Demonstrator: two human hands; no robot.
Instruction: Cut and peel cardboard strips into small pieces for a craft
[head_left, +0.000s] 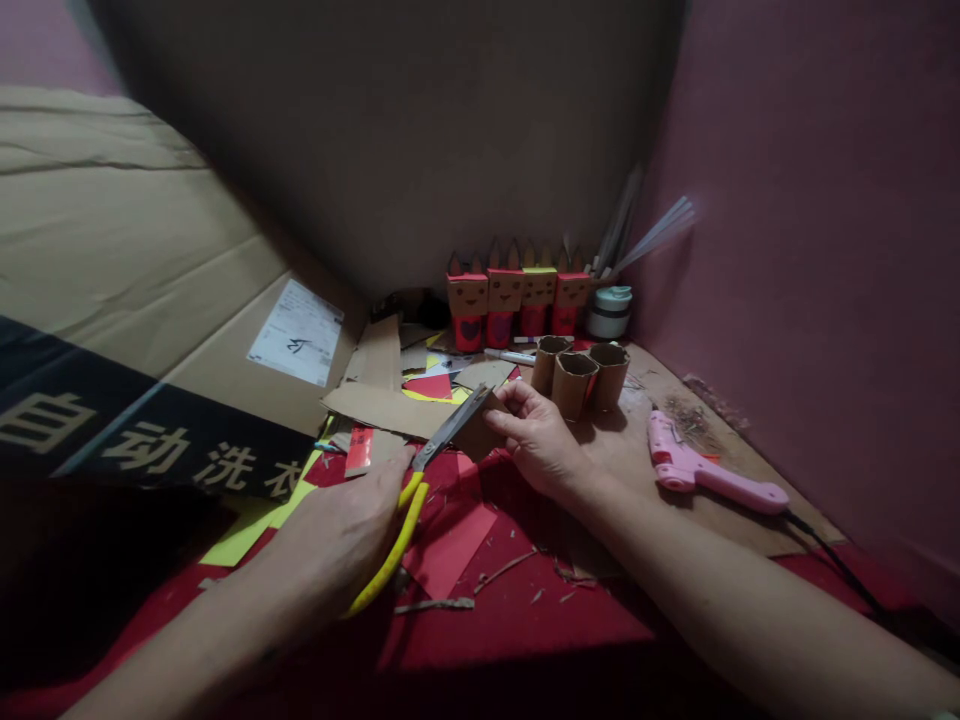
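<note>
In the head view my left hand is closed round the yellow handles of a pair of scissors. Their dark blades point up and to the right and meet a small piece of brown cardboard. Thumb and fingers of my right hand pinch that piece at its right edge. Below the blades a sheet of red paper lies on the red cloth. Just past my right hand stand three short cardboard tubes, upright and close together.
A large cardboard box fills the left side. Several red tube figures with cardboard faces line the back wall, beside a pale green jar. A pink glue gun lies at right, its cord trailing off. Cardboard strips and scraps lie about.
</note>
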